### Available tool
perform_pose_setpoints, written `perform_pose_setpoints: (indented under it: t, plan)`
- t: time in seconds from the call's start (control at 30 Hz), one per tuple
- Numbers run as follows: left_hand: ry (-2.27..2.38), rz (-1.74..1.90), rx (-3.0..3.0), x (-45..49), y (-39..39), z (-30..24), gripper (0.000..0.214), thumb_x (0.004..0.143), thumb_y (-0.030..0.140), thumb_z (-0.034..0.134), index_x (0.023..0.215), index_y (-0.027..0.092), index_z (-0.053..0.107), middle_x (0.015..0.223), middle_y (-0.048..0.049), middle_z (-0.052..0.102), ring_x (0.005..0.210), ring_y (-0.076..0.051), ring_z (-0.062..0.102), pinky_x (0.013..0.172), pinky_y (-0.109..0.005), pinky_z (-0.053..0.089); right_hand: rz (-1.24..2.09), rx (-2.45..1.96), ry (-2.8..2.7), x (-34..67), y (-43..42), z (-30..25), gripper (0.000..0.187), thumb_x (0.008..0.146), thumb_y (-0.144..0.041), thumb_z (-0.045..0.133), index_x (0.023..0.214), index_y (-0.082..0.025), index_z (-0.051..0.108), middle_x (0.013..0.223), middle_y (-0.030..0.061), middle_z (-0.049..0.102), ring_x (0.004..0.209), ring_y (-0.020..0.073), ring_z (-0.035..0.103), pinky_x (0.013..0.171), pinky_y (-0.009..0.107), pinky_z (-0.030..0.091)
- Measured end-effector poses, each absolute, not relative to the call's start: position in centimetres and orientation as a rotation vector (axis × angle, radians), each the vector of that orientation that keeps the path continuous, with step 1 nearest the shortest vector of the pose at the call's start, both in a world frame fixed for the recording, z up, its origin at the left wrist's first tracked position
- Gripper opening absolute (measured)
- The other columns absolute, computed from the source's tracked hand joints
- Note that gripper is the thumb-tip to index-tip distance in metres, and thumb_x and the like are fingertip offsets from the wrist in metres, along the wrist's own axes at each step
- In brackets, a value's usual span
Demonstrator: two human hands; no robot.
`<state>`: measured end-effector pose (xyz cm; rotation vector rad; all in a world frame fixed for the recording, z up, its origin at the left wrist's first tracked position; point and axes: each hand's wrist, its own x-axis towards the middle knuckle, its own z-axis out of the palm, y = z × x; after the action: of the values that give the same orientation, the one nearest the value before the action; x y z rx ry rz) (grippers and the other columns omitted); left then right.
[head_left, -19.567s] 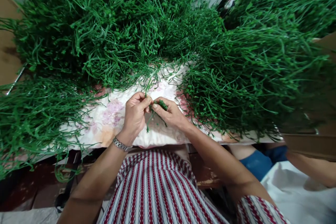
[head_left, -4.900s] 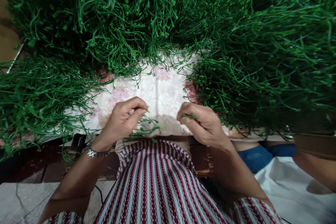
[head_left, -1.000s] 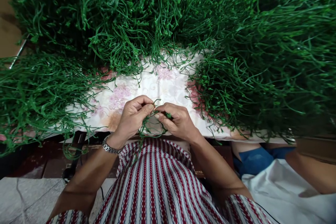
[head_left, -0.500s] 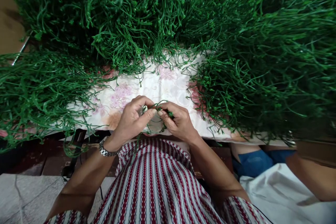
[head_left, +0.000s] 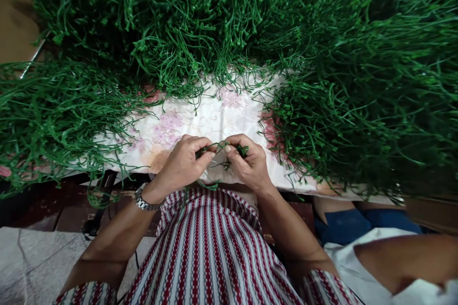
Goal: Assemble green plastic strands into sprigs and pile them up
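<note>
Both hands meet over the table's near edge, each pinching thin green stems (head_left: 221,145) with small budded tips. My left hand (head_left: 188,159), with a metal watch on the wrist, grips them between thumb and forefinger. My right hand (head_left: 248,159) holds the other side, and a small tuft of green tips shows inside its curled fingers. A strand stretches across the short gap between the two hands. Other loops hang below, near the striped shirt (head_left: 211,243). Whether the stems are real or plastic I cannot tell.
A large heap of green stems (head_left: 200,24) lies along the back of the floral tablecloth (head_left: 207,114). More piles lie at left (head_left: 60,124) and right (head_left: 358,119). At the lower right, another person's arm (head_left: 404,257) and blue-clad legs (head_left: 347,224) are close by.
My hands have drawn slightly apart, the right one moving a little to the right, and the strand between them shows more. The neighbour's arm has also shifted.
</note>
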<state>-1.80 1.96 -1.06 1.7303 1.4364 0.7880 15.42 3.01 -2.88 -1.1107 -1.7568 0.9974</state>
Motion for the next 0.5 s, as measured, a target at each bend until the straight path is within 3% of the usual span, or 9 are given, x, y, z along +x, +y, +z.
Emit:
perform_pose_setpoints:
  t: [0.2,0.37,0.5]
  plan:
    - [1.413,0.885,1.632,-2.3,2.1,-1.6,0.012,0.076,0.019,0.054,0.071,0.017,0.064,0.063,0.0004,0.061,0.061,-0.013,0.051,0.059,-0.023,0.037,1.038,-1.12,-1.821,16.2,3.6,-2.1,0.01,0.086,-0.025,0.049,0.082,-0.017,0.053,0.061,-0.0027,0.048,0.054,0.009,0.044,0.055,0.022,0.038]
    - [1.381,0.881,1.693,-2.9,1.8,-1.5,0.014,0.077,0.024,0.056,0.076,0.018,0.069,0.066,-0.0015,0.063,0.066,-0.014,0.054,0.06,-0.023,0.037,0.676,-1.102,-2.034,16.7,4.1,-1.2,0.007,0.083,-0.017,0.046,0.081,-0.017,0.053,0.072,0.0024,0.054,0.065,0.0128,0.049,0.064,0.025,0.04]
    - [1.316,0.839,1.518,-3.1,1.6,-1.4,0.02,0.08,0.03,0.054,0.076,0.016,0.068,0.058,0.0008,0.056,0.053,-0.01,0.044,0.049,-0.02,0.031,0.711,-1.002,-2.112,17.0,4.4,-1.0,0.008,0.082,-0.014,0.047,0.082,-0.016,0.055,0.075,0.004,0.055,0.071,0.0145,0.051,0.066,0.027,0.04]
